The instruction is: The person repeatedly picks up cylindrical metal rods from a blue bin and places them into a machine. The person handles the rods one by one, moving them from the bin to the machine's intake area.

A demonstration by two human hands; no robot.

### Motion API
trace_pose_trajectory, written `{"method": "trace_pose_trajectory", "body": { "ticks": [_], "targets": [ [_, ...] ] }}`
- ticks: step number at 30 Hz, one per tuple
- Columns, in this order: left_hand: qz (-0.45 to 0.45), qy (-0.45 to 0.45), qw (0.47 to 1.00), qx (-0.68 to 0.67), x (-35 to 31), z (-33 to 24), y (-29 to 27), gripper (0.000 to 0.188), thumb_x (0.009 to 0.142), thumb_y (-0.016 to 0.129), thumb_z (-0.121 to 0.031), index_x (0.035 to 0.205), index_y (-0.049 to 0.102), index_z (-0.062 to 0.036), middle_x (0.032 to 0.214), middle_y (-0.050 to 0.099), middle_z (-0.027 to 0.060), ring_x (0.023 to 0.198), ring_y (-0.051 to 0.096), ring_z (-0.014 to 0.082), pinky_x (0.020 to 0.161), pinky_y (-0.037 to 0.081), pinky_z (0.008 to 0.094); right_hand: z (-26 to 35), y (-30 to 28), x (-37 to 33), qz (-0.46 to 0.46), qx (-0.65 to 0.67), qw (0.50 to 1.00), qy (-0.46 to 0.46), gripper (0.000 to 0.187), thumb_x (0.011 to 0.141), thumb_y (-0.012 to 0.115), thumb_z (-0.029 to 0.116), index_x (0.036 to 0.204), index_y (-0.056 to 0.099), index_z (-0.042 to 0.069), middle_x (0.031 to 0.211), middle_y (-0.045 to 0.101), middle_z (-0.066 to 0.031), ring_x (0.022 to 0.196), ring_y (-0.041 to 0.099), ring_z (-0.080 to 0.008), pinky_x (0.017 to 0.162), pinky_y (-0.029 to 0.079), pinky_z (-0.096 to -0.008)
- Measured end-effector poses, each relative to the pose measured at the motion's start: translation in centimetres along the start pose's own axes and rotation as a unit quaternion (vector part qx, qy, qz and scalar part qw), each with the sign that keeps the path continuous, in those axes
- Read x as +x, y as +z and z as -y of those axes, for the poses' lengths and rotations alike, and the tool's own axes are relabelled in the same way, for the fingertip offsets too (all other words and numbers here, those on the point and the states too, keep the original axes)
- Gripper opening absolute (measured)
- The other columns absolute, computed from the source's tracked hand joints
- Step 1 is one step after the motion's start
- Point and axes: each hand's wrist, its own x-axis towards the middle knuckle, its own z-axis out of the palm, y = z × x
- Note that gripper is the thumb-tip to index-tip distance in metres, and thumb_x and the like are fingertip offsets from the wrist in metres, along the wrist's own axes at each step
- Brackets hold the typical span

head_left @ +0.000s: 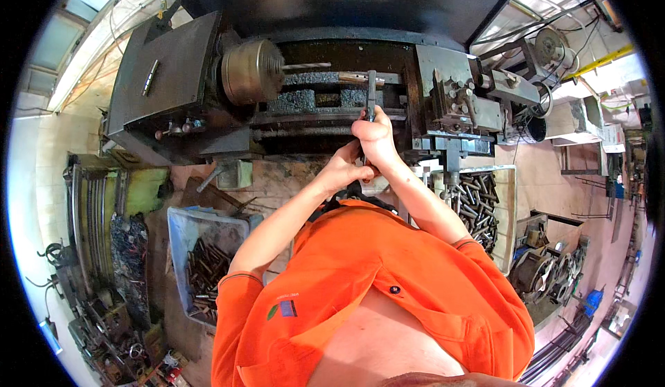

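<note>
My right hand [374, 136] is closed around a slim grey metal tool [371, 91] with a long straight bar, shaped like a caliper. Its upper end reaches over the lathe bed, beside a short shiny rod [353, 77] lying crosswise; whether they touch I cannot tell. Just below and to the left, my left hand [344, 170] is closed close to my body, thumb pointing right. What it grips is mostly hidden by the fingers. To the left of the tool, a thin metal rod [308, 66] sticks out of the round lathe chuck [251, 72].
Metal chips [294, 101] cover part of the lathe bed. The tool post [457, 103] and carriage stand to the right, the grey headstock [166, 75] to the left. A pale bin [181, 248] of metal parts stands lower left; a tray [511, 200] of short metal pieces is at right.
</note>
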Motion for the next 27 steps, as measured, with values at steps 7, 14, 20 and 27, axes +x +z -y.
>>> {"method": "trace_pose_trajectory", "body": {
  "ticks": [7, 14, 20, 27],
  "targets": [
    [0.003, 0.029, 0.999, -0.034, 2.4, -1.3, -0.1, 0.055, 0.062, 0.073, -0.019, 0.105, 0.046, 0.0021, 0.081, 0.056, 0.0052, 0.069, 0.055, 0.0123, 0.055, 0.046, 0.025, 0.1, 0.1, 2.9, 0.001, -0.042, 0.999, 0.035, 0.037, 0.061, 0.055, 0.015, 0.086, 0.049, -0.01, 0.071, 0.053, -0.014, 0.067, 0.05, -0.0186, 0.061, 0.043, -0.0307],
    [-0.023, 0.05, 0.998, -0.027, 2.3, -2.1, -0.7, 0.064, 0.058, 0.078, -0.041, 0.096, 0.051, 0.0021, 0.078, 0.057, 0.0053, 0.066, 0.055, 0.0121, 0.054, 0.045, 0.0244, 1.7, 1.4, 3.6, 0.016, -0.012, 0.997, 0.077, 0.03, 0.062, 0.056, 0.014, 0.079, 0.048, -0.008, 0.068, 0.05, -0.0104, 0.064, 0.049, -0.0189, 0.058, 0.043, -0.0317],
    [-0.011, 0.05, 0.998, -0.037, 1.8, -1.8, -2.9, 0.065, 0.056, 0.079, -0.044, 0.094, 0.052, 0.0019, 0.079, 0.058, 0.0048, 0.068, 0.056, 0.0118, 0.054, 0.046, 0.024, 0.9, 3.5, 4.5, 0.037, -0.048, 0.994, 0.089, 0.027, 0.062, 0.057, 0.014, 0.078, 0.048, -0.006, 0.065, 0.049, -0.0088, 0.061, 0.048, -0.0185, 0.055, 0.043, -0.0317],
    [-0.101, 0.06, 0.992, -0.048, -0.1, -1.4, -4.6, 0.045, 0.059, 0.077, -0.032, 0.081, 0.056, 0.0017, 0.071, 0.059, 0.0041, 0.059, 0.055, 0.0112, 0.049, 0.045, 0.0238, 2.5, 6.6, 4.1, 0.08, -0.048, 0.992, 0.086, 0.016, 0.063, 0.056, 0.01, 0.071, 0.046, 0.0, 0.063, 0.042, -0.0012, 0.061, 0.039, -0.0104, 0.052, 0.037, -0.0283]
  ]
}}
